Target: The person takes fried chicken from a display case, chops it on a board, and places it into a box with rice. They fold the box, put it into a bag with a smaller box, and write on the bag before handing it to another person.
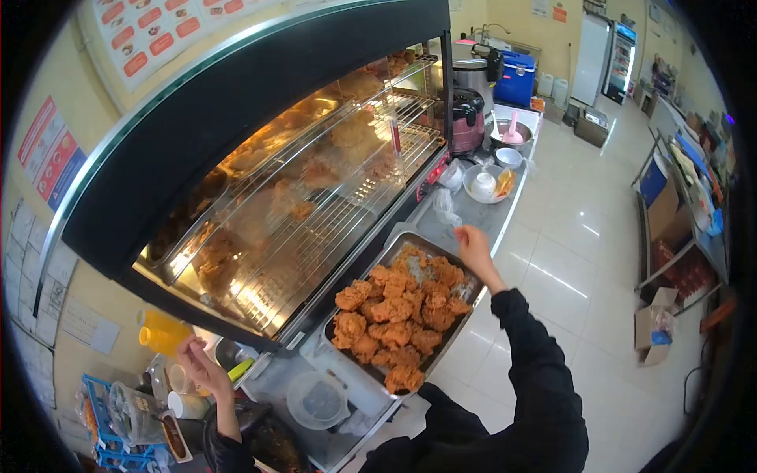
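Note:
My left hand is raised at the lower left, its fingers closed on the near end of a yellow plastic bottle. My right hand hovers just past the far right corner of a metal tray, thumb and fingertips pinched together. Whether anything is between those fingertips is too small to see. Heaped on the tray is a pile of fried chicken pieces, with some bare metal and crumbs showing at its far end.
A glass-fronted warming cabinet with wire racks of fried chicken stands behind the tray. Nearer me on the counter is a clear plastic tub. Farther along are a bowl and a rice cooker. A blue basket sits lower left.

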### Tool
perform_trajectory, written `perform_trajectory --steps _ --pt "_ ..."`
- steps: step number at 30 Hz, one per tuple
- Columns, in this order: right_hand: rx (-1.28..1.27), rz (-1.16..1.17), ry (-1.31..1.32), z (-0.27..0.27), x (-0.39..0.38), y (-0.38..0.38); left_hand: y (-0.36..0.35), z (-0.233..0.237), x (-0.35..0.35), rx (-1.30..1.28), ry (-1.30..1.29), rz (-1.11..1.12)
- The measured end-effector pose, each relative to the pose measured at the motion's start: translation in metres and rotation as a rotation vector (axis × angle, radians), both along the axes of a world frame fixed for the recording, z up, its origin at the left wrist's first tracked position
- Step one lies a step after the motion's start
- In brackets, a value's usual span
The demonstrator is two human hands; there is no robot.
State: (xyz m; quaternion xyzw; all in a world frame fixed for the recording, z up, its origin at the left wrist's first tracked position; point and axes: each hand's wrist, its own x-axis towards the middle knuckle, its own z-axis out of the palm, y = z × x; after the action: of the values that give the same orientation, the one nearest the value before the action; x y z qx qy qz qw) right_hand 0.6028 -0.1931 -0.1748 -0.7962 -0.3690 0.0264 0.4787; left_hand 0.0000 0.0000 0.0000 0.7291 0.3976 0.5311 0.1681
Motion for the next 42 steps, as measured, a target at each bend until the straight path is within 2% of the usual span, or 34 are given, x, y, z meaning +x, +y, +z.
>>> perform_trajectory --steps 2,3,5,6,7,9,12,15,18,21,24,27,30,31,32,33,35,36,37,42 --pt "-0.014 -0.014 -0.151 -0.035 0.029 0.014 -0.044 0.032 0.035 0.007 0.054 -0.141" --pt "-0.092 0.026 -0.267 -0.029 0.128 0.03 -0.051 0.014 0.136 0.025 0.022 -0.078" --pt "-0.187 0.104 -0.368 -0.035 0.145 0.069 -0.068 0.04 0.19 0.103 0.103 0.052" --pt "-0.152 0.1 -0.398 -0.021 0.146 0.079 -0.067 0.042 0.208 0.17 0.17 0.166" --pt "-0.293 0.126 -0.484 -0.017 0.15 0.086 -0.068 0.04 0.222 0.223 0.246 0.279" --pt "-0.573 0.161 -0.64 -0.023 0.159 0.095 -0.065 0.035 0.231 0.21 0.197 0.375" --pt "-0.681 0.208 -0.758 -0.046 0.176 0.107 -0.061 0.025 0.231 0.208 0.117 0.532" --pt "-0.181 0.169 -0.058 -0.038 0.185 0.099 -0.058 0.022 0.238 0.18 0.103 0.615" --pt "0.41 0.328 0.669 -0.036 0.202 0.08 -0.055 0.018 0.239 0.222 0.027 0.598" --pt "0.652 0.469 0.996 0.037 0.169 0.035 -0.052 0.008 0.224 0.178 -0.063 0.605" --pt "0.704 0.551 1.056 0.073 0.157 0.011 -0.051 0.009 0.216 0.151 -0.134 0.535" --pt "0.665 0.542 1.0 0.1 0.146 0.003 -0.051 0.006 0.213 0.143 -0.191 0.44" --pt "0.32 0.322 0.438 0.043 0.183 0.026 -0.049 0.002 0.221 0.182 -0.205 0.401" --pt "0.205 0.264 0.183 0.025 0.192 0.031 -0.044 -0.005 0.218 0.185 -0.209 0.322" --pt "0.099 0.214 -0.072 0.007 0.198 0.037 -0.06 0.014 0.24 0.172 -0.146 0.36" --pt "0.009 0.165 -0.331 -0.002 0.195 0.048 -0.053 0.008 0.239 0.288 -0.115 0.275" --pt "0.04 0.106 -0.419 0.003 0.17 0.048 -0.064 0.018 0.256 0.203 -0.08 0.335" --pt "0.055 0.063 -0.466 0.012 0.164 0.047 -0.066 0.019 0.263 0.135 -0.163 0.292" --pt "0.084 0.077 -0.441 0.028 0.155 0.05 -0.064 0.016 0.264 0.109 -0.223 0.221" --pt "0.209 0.152 -0.407 0.099 0.099 0.054 -0.066 0.023 0.282 0.07 -0.157 0.187"
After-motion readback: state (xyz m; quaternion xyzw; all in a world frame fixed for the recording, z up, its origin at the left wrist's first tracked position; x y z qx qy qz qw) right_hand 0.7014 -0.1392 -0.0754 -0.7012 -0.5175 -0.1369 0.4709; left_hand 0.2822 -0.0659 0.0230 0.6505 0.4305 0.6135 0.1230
